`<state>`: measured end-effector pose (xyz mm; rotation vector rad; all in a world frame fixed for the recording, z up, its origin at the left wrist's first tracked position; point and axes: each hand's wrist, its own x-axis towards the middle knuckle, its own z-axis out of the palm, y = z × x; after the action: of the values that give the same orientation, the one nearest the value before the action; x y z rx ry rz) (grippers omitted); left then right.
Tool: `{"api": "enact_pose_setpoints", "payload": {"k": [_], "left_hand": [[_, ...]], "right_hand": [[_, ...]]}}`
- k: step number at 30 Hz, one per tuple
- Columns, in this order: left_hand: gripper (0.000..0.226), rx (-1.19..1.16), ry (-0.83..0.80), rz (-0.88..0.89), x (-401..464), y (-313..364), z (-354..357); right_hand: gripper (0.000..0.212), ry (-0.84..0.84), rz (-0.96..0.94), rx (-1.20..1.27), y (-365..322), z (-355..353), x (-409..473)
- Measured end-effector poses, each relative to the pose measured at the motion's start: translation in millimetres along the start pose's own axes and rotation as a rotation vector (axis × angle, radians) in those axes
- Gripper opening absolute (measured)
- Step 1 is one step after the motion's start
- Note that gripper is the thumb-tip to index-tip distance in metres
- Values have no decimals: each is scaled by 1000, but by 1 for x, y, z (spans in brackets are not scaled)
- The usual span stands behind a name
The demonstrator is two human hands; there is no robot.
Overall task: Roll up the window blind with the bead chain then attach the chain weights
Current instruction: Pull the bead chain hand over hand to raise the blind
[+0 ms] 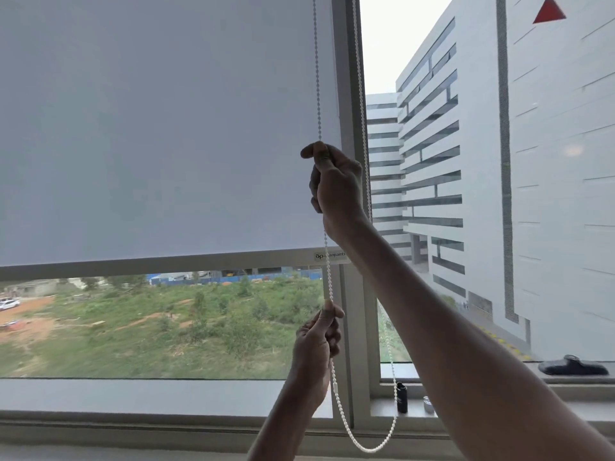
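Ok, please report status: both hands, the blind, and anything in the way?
Right hand and left hand both gripping the bead chain. Blind still mostly down. Small black piece on sill, unattached. Nothing blocking.

a wide window (186, 327) with a pale frame (357, 294) looks out on scrubby green ground (149, 334) and a big white building (532, 161) (overcast daylight), above a grey sill (133, 394).
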<state>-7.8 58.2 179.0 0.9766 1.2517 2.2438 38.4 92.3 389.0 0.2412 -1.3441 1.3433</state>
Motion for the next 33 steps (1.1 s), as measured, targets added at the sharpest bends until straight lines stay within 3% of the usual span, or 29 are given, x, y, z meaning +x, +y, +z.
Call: {"api": "enact_pose_setpoints", "payload": {"k": [4,10,14,16,24,33], "left_hand": [[47,18,-145,25,27,53,7],[62,-15,-254,218,64,175,51],[55,73,-272,282,67,218,77],[47,-2,-275,272,66,229,84],[32,-209,-200,244,72,253,106],[21,-161,41,251,76,226,100]], "right_hand": [[26,25,-50,9,-2,-3,-1],[27,31,-71,37,11,-12,-13],[37,16,-57,36,30,-17,-27],[35,-1,-57,70,36,-19,-33],[31,-5,-80,5,37,-17,-50],[31,-24,36,41,72,-29,-86]]}}
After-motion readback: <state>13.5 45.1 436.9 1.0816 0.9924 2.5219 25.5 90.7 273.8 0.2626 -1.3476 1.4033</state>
